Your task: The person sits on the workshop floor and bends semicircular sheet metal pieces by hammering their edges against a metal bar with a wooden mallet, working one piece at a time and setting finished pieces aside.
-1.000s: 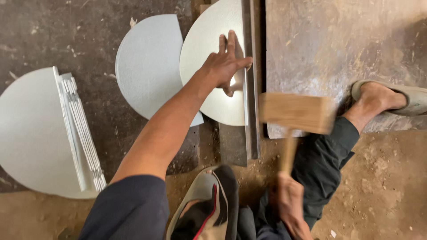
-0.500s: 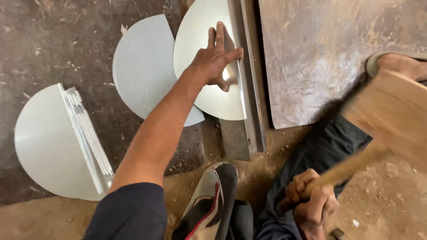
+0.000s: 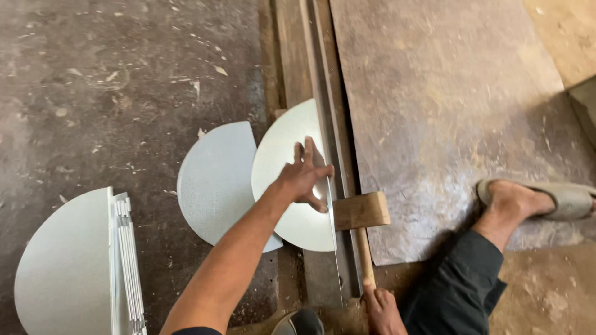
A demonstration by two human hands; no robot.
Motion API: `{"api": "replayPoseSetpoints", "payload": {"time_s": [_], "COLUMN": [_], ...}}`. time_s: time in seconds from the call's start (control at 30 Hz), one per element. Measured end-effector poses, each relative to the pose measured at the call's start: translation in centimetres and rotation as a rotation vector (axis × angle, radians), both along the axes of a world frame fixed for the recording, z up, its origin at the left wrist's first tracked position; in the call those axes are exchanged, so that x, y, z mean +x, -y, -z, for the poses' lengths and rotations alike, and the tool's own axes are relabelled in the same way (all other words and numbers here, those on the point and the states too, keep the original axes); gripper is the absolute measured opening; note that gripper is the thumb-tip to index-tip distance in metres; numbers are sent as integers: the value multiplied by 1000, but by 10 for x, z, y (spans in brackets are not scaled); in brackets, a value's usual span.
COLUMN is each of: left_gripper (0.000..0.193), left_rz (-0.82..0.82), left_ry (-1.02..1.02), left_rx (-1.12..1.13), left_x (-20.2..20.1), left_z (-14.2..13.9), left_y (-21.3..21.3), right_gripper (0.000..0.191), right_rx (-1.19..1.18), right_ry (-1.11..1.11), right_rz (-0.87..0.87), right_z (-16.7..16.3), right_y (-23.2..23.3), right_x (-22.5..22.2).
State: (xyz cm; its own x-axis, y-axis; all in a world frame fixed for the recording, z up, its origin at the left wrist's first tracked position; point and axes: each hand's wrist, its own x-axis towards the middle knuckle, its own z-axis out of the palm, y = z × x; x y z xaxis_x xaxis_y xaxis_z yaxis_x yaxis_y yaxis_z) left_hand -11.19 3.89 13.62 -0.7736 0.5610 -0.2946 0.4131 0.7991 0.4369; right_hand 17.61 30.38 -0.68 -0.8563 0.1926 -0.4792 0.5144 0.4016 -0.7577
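Floor: dusty concrete workshop floor [image 3: 124, 74], a worn metal plate [image 3: 447, 111] on the right.
Far left: stacked half-round sheets [image 3: 68, 267], bottom cut off.
Left hand [image 3: 304, 177]: fingers spread, flat on the half-round metal sheet [image 3: 288, 155] against the steel rail [image 3: 323, 111].
Right hand [image 3: 380, 310]: fist round the wooden mallet [image 3: 361, 212] handle, head on the sheet's edge; hand partly out of frame.

Dark trousers [image 3: 462, 282], grey slipper [image 3: 562, 198], bare forearms.

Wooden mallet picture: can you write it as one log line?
left hand: pressing half-round metal sheet | right hand: gripping wooden mallet | mallet head: on steel rail
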Motion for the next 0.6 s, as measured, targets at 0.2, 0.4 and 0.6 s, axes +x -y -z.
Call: {"api": "replayPoseSetpoints", "payload": {"time_s": [0.2, 0.4, 0.6], "left_gripper": [102, 109, 107], "left_rz": [11, 8, 8], "left_ry": [41, 87, 113], "left_rx": [-12, 27, 32], "left_x": [14, 17, 18], "left_z": [-9, -11, -9], "left_y": [1, 2, 7], "right_gripper": [65, 61, 49], "right_rx": [-135, -174, 26], "right_ry": [272, 269, 155], "right_rz": [139, 205, 136], "right_z": [-29, -52, -90], "right_y": [6, 21, 53], "right_x": [-51, -83, -129]}}
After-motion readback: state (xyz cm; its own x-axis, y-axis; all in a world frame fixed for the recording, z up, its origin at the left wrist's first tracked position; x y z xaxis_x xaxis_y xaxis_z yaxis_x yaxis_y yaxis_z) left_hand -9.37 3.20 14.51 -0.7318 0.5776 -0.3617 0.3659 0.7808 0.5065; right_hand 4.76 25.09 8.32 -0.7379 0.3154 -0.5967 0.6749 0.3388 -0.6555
